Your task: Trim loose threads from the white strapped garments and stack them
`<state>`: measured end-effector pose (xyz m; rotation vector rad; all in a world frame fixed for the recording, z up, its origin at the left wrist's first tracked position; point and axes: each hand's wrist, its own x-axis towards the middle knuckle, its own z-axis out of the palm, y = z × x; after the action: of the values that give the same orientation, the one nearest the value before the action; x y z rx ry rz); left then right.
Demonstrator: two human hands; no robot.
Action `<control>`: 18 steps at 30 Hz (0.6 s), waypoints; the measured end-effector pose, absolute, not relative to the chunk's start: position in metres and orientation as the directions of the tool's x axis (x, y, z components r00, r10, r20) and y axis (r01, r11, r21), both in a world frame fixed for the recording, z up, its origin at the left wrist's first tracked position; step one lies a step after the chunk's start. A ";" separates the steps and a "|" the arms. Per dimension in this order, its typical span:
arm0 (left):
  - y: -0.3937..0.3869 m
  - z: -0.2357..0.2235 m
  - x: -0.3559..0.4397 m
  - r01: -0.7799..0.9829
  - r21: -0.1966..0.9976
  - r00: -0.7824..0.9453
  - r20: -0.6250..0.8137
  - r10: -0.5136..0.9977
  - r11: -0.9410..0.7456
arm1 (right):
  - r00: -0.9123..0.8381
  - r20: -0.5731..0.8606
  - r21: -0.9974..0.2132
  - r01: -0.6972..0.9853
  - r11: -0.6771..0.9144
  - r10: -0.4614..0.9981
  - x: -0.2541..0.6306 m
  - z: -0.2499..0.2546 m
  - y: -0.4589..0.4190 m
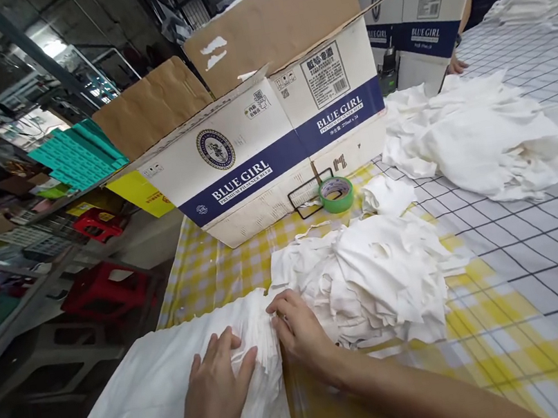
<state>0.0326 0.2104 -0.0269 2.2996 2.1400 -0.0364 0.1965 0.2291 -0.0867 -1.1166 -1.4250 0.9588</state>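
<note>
A thick stack of white cloth pieces lies at the table's near left, its layered edge facing right. My left hand rests on top of this stack, thumb and fingers apart. At the stack's upper right corner, my right hand has its fingers curled and its thumb close to the index finger, on the cloth's edge. Its fingertips are partly hidden against the white fabric. Just beyond my right hand sits a loose, crumpled heap of white cloth pieces.
An open beer carton stands behind the cloth, with green tape and a black wire frame before it. Another cloth heap lies right. Beyond a second carton, another person's hand shows. Red stools stand left.
</note>
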 end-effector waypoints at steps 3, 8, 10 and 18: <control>0.214 -0.021 0.027 0.997 -0.034 0.065 -0.018 0.998 -0.065 | -0.021 0.253 -0.959 0.131 0.253 0.967 0.198 -0.087 0.230; 0.220 -0.004 0.029 0.998 0.038 -0.050 -0.064 0.997 0.052 | -0.021 0.257 -0.957 0.133 0.258 0.966 0.197 -0.084 0.229; 0.219 -0.003 0.034 0.999 0.038 -0.037 -0.057 0.998 0.039 | -0.035 0.263 -0.953 0.144 0.265 0.964 0.195 -0.083 0.228; 0.212 -0.028 0.040 0.994 -0.096 0.049 0.004 0.999 -0.048 | -0.053 0.259 -0.952 0.152 0.264 0.964 0.191 -0.084 0.230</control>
<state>0.0399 0.2121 -0.0280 2.3257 2.2156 -0.1026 0.1915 0.2296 -0.0843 -1.1043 -1.4618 0.9528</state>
